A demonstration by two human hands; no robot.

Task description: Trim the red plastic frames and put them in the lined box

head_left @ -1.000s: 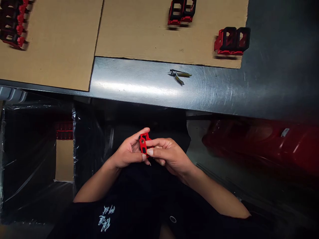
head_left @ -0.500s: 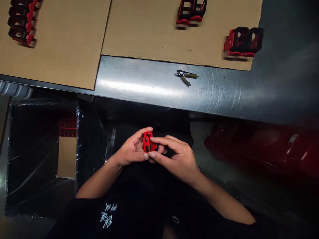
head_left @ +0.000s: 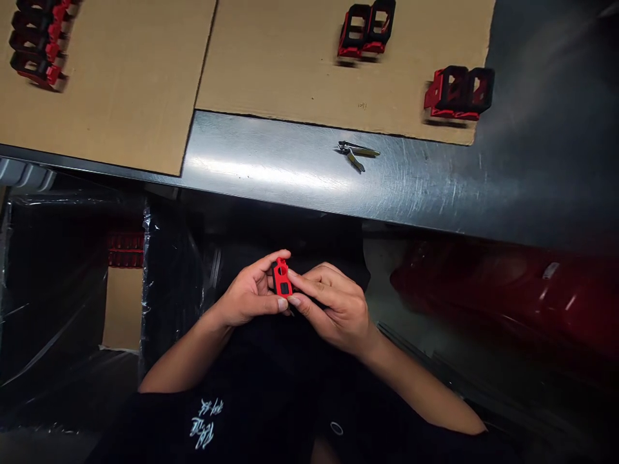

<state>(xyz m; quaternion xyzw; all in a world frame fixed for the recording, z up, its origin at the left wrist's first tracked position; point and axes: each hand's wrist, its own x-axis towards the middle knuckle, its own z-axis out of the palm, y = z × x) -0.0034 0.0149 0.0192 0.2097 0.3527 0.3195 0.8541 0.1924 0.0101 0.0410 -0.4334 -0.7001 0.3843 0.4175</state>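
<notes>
Red plastic part (head_left: 282, 278) upright, pinched between left hand (head_left: 251, 290) and right hand (head_left: 333, 308), both grasping it.

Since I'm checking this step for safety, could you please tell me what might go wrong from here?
The small red plastic part, pinched between the left hand and right hand, is held out past the table's edge, so a slip could perhaps drop it out of sight below. The metal clipper lies loose on the steel table, where a stray arm might knock it.
</notes>
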